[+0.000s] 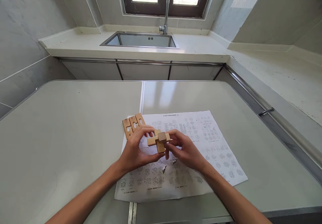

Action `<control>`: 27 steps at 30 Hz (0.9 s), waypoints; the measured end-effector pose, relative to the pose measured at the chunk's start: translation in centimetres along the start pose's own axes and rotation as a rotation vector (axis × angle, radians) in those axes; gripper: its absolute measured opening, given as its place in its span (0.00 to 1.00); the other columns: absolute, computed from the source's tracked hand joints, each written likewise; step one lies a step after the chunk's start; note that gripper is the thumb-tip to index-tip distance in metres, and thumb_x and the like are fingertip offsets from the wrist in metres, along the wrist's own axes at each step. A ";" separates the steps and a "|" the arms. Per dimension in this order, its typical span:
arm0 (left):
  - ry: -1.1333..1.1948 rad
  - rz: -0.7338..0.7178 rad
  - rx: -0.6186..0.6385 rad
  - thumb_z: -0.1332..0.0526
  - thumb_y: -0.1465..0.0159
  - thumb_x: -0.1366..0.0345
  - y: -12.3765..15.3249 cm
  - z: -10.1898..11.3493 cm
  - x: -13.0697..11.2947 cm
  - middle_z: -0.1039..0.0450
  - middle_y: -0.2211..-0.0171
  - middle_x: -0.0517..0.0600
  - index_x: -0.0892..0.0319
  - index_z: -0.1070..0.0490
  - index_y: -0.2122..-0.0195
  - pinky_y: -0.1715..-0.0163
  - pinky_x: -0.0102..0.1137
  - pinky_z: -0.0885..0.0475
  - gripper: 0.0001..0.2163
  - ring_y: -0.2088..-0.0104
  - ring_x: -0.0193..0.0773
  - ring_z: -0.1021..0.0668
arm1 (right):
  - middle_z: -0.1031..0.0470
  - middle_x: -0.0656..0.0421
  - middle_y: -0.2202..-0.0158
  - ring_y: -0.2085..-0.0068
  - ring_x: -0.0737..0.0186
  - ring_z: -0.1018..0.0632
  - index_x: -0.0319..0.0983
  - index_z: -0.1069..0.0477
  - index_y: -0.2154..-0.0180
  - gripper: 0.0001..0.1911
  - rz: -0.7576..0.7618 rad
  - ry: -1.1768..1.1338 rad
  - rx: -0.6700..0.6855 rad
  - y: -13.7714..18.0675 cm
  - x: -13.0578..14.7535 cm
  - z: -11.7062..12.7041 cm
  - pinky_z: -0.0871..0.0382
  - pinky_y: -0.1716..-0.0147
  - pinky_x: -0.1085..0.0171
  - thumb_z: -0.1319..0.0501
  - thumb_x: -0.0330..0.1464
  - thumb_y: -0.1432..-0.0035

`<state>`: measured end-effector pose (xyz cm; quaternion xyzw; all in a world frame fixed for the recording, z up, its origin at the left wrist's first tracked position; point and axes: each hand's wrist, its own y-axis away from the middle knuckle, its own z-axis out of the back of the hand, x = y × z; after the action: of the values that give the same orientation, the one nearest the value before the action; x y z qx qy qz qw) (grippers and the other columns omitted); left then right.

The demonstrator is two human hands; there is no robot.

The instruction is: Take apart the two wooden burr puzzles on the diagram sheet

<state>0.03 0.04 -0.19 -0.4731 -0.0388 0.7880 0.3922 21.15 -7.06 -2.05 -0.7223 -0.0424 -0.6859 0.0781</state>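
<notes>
An interlocking wooden puzzle [159, 141] of crossed light-brown blocks is held up over a printed sheet. My left hand [137, 148] grips it from the left, thumb under its lower block and fingers behind. From the right, the fingers of my right hand [182, 147] close on its side, by the short end block. Several flat wooden pieces with cut-out slots [133, 125] lie side by side beyond my left hand, at the sheet's upper left corner. The instruction sheet [211, 140] shows rows of small line drawings and has a couple of small tears near its middle.
The sheet lies on a pale table [75, 133] with a seam down its middle. Behind it runs a white counter [198, 41] with a sink [141, 39] and a curved faucet [167, 6] below a window. Another counter [284, 69] stands along the right.
</notes>
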 end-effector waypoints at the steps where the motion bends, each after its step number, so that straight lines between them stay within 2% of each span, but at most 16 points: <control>1: -0.004 0.005 -0.001 0.23 0.45 0.62 0.0 0.0 0.0 0.25 0.58 0.50 0.54 0.31 0.52 0.56 0.37 0.26 0.23 0.57 0.43 0.22 | 0.21 0.61 0.64 0.72 0.63 0.18 0.43 0.30 0.52 0.11 0.001 0.001 -0.003 0.0 0.1 0.1 0.27 0.70 0.62 0.35 0.41 0.30; 5: -0.029 0.023 0.037 0.23 0.44 0.60 0.0 0.0 0.0 0.23 0.55 0.51 0.54 0.30 0.51 0.54 0.39 0.24 0.23 0.54 0.45 0.21 | 0.21 0.61 0.65 0.72 0.63 0.20 0.44 0.27 0.51 0.10 0.037 0.043 -0.032 -0.1 0.5 0.5 0.26 0.68 0.61 0.35 0.40 0.31; 10: -0.231 -0.026 0.041 0.25 0.43 0.56 0.0 -0.3 0.6 0.23 0.50 0.55 0.54 0.29 0.48 0.48 0.46 0.24 0.24 0.49 0.51 0.22 | 0.20 0.58 0.57 0.62 0.60 0.22 0.45 0.22 0.52 0.10 0.105 0.216 -0.191 -0.3 0.6 0.8 0.27 0.63 0.60 0.33 0.39 0.33; 14: -0.424 -0.054 0.040 0.25 0.43 0.57 0.0 -0.3 1.2 0.26 0.45 0.57 0.54 0.28 0.47 0.43 0.53 0.27 0.24 0.43 0.57 0.26 | 0.23 0.60 0.64 0.66 0.61 0.25 0.43 0.22 0.53 0.09 0.053 0.209 -0.228 -0.4 0.3 0.7 0.29 0.63 0.61 0.34 0.37 0.34; 18: -0.530 -0.053 0.057 0.25 0.42 0.56 0.0 -0.2 1.6 0.28 0.42 0.60 0.56 0.27 0.48 0.40 0.57 0.30 0.24 0.39 0.61 0.31 | 0.23 0.60 0.65 0.67 0.62 0.26 0.42 0.22 0.53 0.10 0.034 0.174 -0.232 -0.4 0.3 0.6 0.29 0.65 0.61 0.34 0.37 0.35; 22: -0.558 -0.058 0.064 0.26 0.41 0.54 0.1 -0.2 1.9 0.29 0.41 0.61 0.56 0.26 0.49 0.40 0.59 0.31 0.22 0.38 0.62 0.32 | 0.23 0.59 0.65 0.67 0.62 0.26 0.42 0.22 0.53 0.12 0.012 0.170 -0.234 -0.5 0.3 0.6 0.29 0.65 0.61 0.34 0.38 0.35; 27: -0.491 -0.069 0.034 0.26 0.41 0.49 0.0 0.0 1.7 0.28 0.42 0.61 0.55 0.29 0.42 0.39 0.58 0.31 0.29 0.39 0.60 0.31 | 0.23 0.59 0.66 0.68 0.61 0.26 0.42 0.22 0.52 0.13 -0.003 0.194 -0.240 -0.5 0.2 0.6 0.30 0.67 0.61 0.34 0.39 0.35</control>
<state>-0.34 1.15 -1.41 -0.2591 -0.1358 0.8661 0.4054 21.63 -6.46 -1.88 -0.6568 0.0467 -0.7526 -0.0061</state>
